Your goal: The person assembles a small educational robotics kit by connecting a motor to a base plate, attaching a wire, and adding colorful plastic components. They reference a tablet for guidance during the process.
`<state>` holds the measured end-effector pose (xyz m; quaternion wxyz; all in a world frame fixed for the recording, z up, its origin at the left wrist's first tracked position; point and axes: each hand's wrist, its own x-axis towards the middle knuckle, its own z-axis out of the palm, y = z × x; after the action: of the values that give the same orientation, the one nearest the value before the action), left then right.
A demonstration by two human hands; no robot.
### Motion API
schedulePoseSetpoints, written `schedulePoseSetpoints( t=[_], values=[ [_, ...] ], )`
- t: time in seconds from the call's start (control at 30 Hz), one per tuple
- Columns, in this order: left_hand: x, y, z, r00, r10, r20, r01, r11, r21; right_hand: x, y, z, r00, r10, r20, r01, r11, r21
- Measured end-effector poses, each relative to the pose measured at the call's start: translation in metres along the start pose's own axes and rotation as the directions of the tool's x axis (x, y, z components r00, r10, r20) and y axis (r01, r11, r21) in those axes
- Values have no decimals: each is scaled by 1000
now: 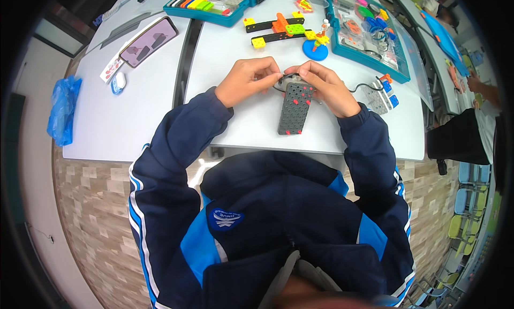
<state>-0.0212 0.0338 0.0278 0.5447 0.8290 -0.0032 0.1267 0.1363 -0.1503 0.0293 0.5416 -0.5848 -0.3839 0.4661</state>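
A dark grey perforated building block [294, 108] with red pegs lies near the table's front edge, a lighter grey part at its far end. Over that end, my left hand [250, 80] is closed in a pinch on a thin black cable [277, 87]. My right hand [327, 87] is also closed, its thumb and finger at the cable beside the block's far end. Fingers hide the exact grip and the cable's tip. A black cable also runs from beneath my right hand to a light grey module [377, 99] with blue and orange parts.
Beyond my hands stand a yellow, black and orange construction [278, 29] and a small figure on a blue disc [315, 50]. Two teal parts cases [230, 19] [369, 60] sit at the back. Leftward are a propped phone [149, 42], a white-blue gadget [118, 83] and a blue bag [64, 111].
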Motion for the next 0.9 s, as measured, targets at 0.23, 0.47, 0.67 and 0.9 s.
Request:
schedulePoseSetpoints(
  t=[0.23,0.47,0.67,0.9],
  values=[
    [5,-11,-6,988,28,150,-14,996,-89,0,-2,0,991,78,108,-75,997,-32],
    [3,-16,-8,992,-96,80,87,990,109,-6,-8,8,998,0,55,8,989,-150],
    [2,-18,-8,931,-352,-94,266,832,-487,6,2,-9,994,67,83,-84,973,216],
    [4,-24,-10,935,-300,191,345,895,-283,5,9,-20,996,-94,-12,86,847,525]
  ],
)
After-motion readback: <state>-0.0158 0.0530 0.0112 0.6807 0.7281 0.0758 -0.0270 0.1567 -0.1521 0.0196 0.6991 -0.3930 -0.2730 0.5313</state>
